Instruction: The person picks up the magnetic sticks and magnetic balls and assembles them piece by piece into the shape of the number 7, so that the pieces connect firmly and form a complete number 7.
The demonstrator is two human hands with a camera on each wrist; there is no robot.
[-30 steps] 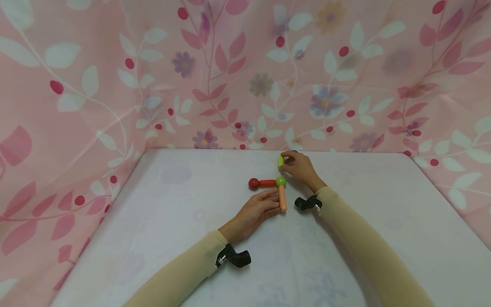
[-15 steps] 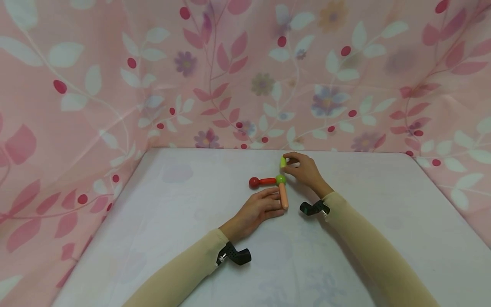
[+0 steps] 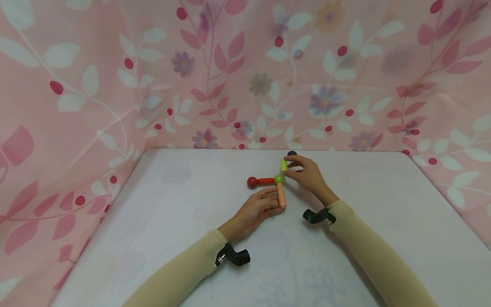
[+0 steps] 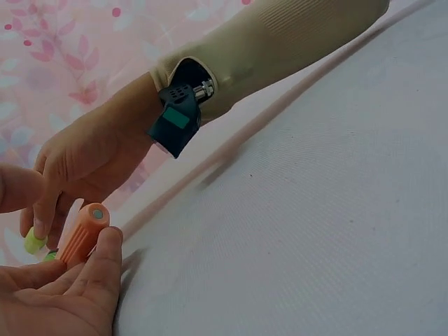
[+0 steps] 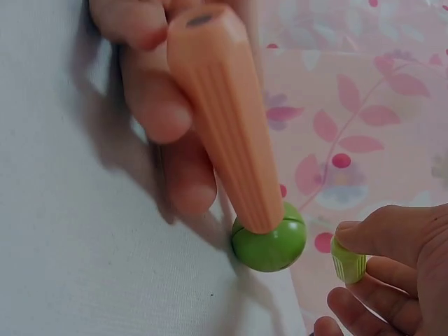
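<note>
My right hand [image 3: 307,172] pinches a short yellow-green ribbed rod [image 3: 284,164] between thumb and fingertips, just beyond a green ball [image 3: 279,179]. In the right wrist view this rod [image 5: 348,262] is apart from the ball [image 5: 269,238]. A longer orange ribbed rod [image 3: 281,196] joins the green ball and points toward me; its near end shows a grey metal disc in the left wrist view. Extended fingers of my left hand [image 3: 258,211] touch the orange rod's side, while the thumb [image 4: 21,189] stays off it. A red rod [image 3: 265,181] links the green ball to a red ball [image 3: 252,182].
A dark blue ball [image 3: 292,153] lies at the table's far edge, partly behind my right hand. The white-covered table [image 3: 172,204] meets a pink floral cloth [image 3: 245,76] at the back. Each wrist carries a black camera [image 3: 238,257].
My right hand has drawn slightly toward me with the yellow-green rod, closer to the green ball, and its wrist has shifted right. The dark blue ball now shows. My left hand has barely moved.
</note>
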